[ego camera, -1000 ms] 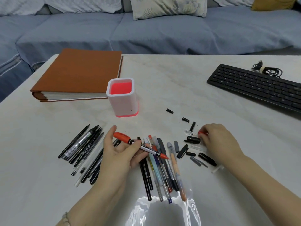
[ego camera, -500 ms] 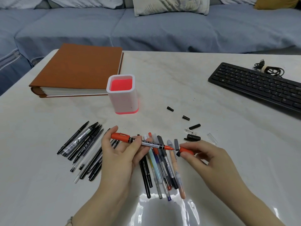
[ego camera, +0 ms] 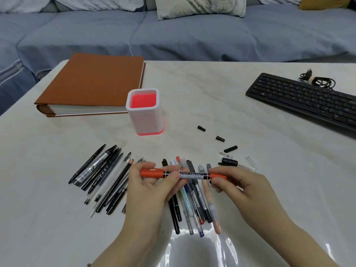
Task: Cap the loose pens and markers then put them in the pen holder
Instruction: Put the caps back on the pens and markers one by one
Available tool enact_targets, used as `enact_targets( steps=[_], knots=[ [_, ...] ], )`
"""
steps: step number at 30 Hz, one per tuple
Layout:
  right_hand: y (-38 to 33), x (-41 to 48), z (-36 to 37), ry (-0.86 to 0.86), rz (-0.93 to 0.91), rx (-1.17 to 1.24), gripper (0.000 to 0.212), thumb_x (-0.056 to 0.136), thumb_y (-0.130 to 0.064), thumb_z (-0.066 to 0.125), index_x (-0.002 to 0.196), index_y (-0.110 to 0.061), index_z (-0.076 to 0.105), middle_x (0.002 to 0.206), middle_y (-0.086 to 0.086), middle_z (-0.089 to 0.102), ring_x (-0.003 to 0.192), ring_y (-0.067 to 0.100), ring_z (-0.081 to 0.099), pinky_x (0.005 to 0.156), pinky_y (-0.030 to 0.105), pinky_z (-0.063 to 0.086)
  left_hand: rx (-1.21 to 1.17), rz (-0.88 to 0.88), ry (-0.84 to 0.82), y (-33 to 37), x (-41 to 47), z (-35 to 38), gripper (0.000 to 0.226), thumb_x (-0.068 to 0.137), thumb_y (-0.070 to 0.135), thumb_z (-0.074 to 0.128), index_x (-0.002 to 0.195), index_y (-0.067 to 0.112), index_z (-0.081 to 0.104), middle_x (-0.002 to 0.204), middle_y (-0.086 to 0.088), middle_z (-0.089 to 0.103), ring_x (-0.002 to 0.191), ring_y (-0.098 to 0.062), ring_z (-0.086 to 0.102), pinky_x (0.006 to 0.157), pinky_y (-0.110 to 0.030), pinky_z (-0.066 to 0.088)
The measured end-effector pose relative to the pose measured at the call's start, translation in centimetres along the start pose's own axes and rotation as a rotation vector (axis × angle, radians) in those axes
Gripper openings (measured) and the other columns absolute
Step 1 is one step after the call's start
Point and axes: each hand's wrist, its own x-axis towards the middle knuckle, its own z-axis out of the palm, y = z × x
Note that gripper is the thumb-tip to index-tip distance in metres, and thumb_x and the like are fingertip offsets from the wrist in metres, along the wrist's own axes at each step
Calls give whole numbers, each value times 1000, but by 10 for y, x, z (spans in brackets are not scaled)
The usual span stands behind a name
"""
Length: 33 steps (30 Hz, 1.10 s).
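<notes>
Table (ego camera: 221,97): the pale marble top carries everything we work with; a brown binder (ego camera: 92,81) lies at the far left and a black keyboard (ego camera: 304,99) at the far right, both well clear of our work.
Pen holder (ego camera: 145,112): it stands upright just beside the binder's near corner, white walls with a red inside, nothing in it yet as far as we can see. We judge the task barely begun.
Loose pens (ego camera: 104,176): one fan lies to the left of our hands, a second bunch beneath and between them.
Left hand (ego camera: 152,189): we pinch the red marker (ego camera: 185,174) by its barrel near the wide capped end, holding it level above the pile.
Right hand (ego camera: 240,187): fingers are closed around the small red cap (ego camera: 217,176) at the marker's other end.
Step in hand: seating that cap. We should keep cap and barrel in one straight line, brace the barrel firmly with the left, and push along the axis until it stops. Whether it is fully seated we cannot tell from here.
Next: tip the marker upright and lower it into the holder.
Loose caps (ego camera: 230,161): black and clear ones are scattered to the right; we match each by colour and width.
</notes>
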Motion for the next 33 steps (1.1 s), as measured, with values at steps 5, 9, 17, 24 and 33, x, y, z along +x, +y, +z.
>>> enact_targets(
  steps=[5,9,17,24,33],
  knots=[
    [-1,0,-9,-60,-76,-37,10,75,-41,58,77,-50,62,73,-27,65,72,-3,63,66,2,41,428,-65,-120,8,9,-19,31,44,21,76,73,12,67,53,-1,66,46,-10,59,44,-16,48],
    [7,3,-15,-160,-139,-194,32,76,-52,41,95,-39,62,74,-33,61,77,-10,58,70,1,38,606,-55,-259,21,8,-22,26,45,31,73,66,16,74,44,0,58,37,-7,44,37,-15,35],
    [10,7,-11,-226,-306,-452,37,92,-54,22,89,-32,52,68,-6,61,73,4,46,72,0,30,500,1,-186,5,1,-27,9,53,15,73,62,17,72,44,-2,58,39,-10,43,40,-16,38],
    [12,12,-12,-243,-346,-364,26,87,-44,39,87,-27,58,64,-19,48,68,-17,42,68,-2,33,660,307,-165,-2,-1,-32,34,59,4,79,62,37,71,63,16,70,58,2,62,56,-6,46],
    [15,13,-7,-456,-274,-558,29,91,-41,41,95,-21,62,78,-16,60,79,-2,53,74,14,41,839,298,-223,-3,5,-32,21,58,19,83,64,35,71,63,11,69,54,0,57,52,-6,42]
  ],
)
